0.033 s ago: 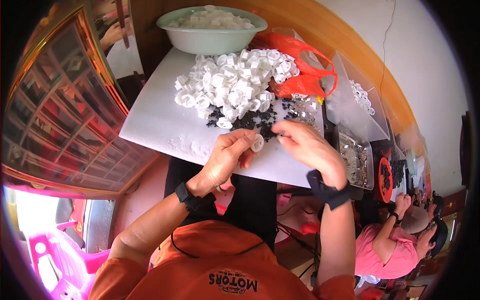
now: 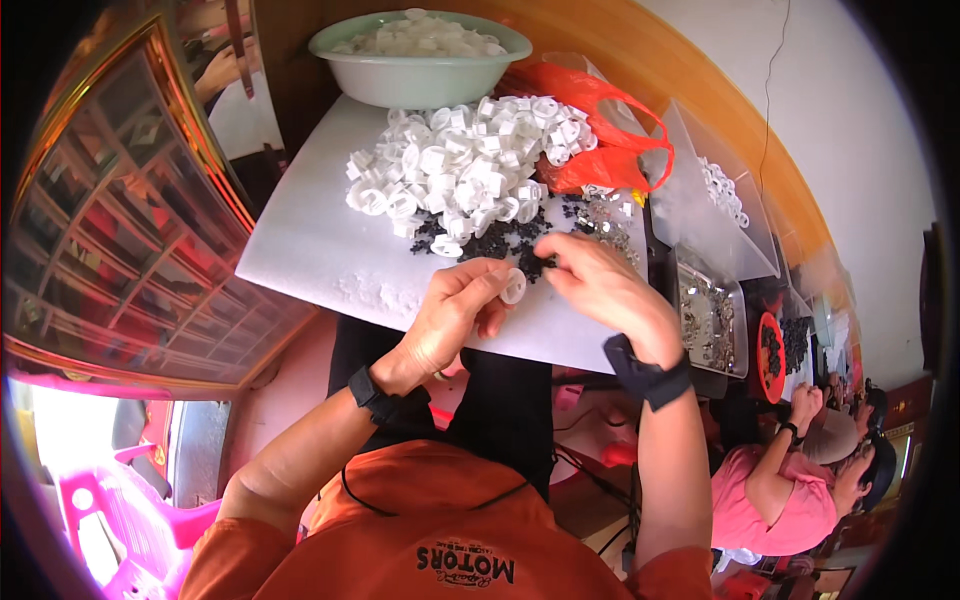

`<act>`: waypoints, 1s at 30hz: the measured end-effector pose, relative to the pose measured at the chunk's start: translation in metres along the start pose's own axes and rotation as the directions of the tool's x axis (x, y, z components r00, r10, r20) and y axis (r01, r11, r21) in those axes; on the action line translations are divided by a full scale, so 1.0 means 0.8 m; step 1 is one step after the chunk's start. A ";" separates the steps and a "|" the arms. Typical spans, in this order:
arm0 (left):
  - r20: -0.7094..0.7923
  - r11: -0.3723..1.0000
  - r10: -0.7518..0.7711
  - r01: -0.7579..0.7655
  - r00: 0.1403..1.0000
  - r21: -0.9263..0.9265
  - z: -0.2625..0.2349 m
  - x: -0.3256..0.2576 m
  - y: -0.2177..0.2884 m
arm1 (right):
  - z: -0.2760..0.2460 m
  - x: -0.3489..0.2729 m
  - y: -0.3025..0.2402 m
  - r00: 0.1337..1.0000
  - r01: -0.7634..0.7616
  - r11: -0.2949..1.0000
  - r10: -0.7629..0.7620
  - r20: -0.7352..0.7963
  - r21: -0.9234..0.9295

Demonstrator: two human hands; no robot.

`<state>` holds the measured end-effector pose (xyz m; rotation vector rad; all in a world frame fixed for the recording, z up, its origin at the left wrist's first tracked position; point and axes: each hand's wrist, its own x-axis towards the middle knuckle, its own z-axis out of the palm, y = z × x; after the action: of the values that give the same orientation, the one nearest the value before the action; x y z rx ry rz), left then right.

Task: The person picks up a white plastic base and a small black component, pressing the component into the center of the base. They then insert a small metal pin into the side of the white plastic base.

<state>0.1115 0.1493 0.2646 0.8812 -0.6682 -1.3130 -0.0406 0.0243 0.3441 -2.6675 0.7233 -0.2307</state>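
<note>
Between thumb and fingers, my left hand (image 2: 455, 305) pinches a small round white plastic part (image 2: 513, 287) above the near edge of the white tabletop (image 2: 310, 270). My right hand (image 2: 605, 285) is just to its right, fingers bent and drawn together over small black pieces (image 2: 500, 243). Anything in its fingertips is too small or hidden to make out. Beyond both hands rises a heap of white plastic parts (image 2: 455, 165), with the black pieces spread along its near side. Small shiny metal pieces (image 2: 608, 225) lie right of them.
A pale green basin (image 2: 420, 80) full of whitish parts stands at the back. A red plastic bag (image 2: 600, 165), a clear bin (image 2: 715, 200) and a metal tray (image 2: 712, 320) of small pieces line the right side. Another person in pink (image 2: 775, 500) sits further right.
My right hand has shifted slightly left, toward the white part in my left hand. My left hand keeps its hold nearly unmoved.
</note>
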 end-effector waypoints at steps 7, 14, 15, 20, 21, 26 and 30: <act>-0.007 1.000 -0.005 0.005 1.000 -0.026 0.001 -0.003 0.008 | 0.006 0.024 0.039 0.997 -0.071 0.994 0.071 -0.011 -0.083; -0.029 1.000 -0.020 0.020 0.999 0.015 0.001 -0.003 0.009 | -0.017 0.026 0.022 0.941 -0.272 0.951 0.231 0.248 0.146; -0.027 0.999 -0.029 0.029 0.999 0.018 0.001 -0.003 0.008 | -0.012 0.026 0.023 0.939 -0.278 0.948 0.236 0.248 0.152; -0.035 0.999 -0.016 0.018 0.999 0.040 0.005 -0.001 0.012 | 0.003 0.034 0.070 0.989 0.077 0.985 -0.096 -0.116 -0.152; -0.042 0.999 -0.025 0.026 0.999 0.042 0.003 -0.001 0.010 | 0.000 0.038 0.075 0.993 0.056 0.987 -0.071 -0.096 -0.151; -0.088 0.998 -0.015 0.020 0.996 0.059 0.002 0.001 0.008 | -0.022 0.017 0.034 0.985 -0.085 0.994 0.074 0.157 0.067; -0.114 0.998 -0.040 0.045 0.993 0.045 0.003 0.000 0.012 | -0.003 -0.005 0.026 0.983 -0.005 0.999 -0.001 0.186 0.032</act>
<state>0.1148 0.1492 0.2738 1.0055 -0.5968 -1.2791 -0.0539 0.0085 0.3381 -2.6135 0.6574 0.0075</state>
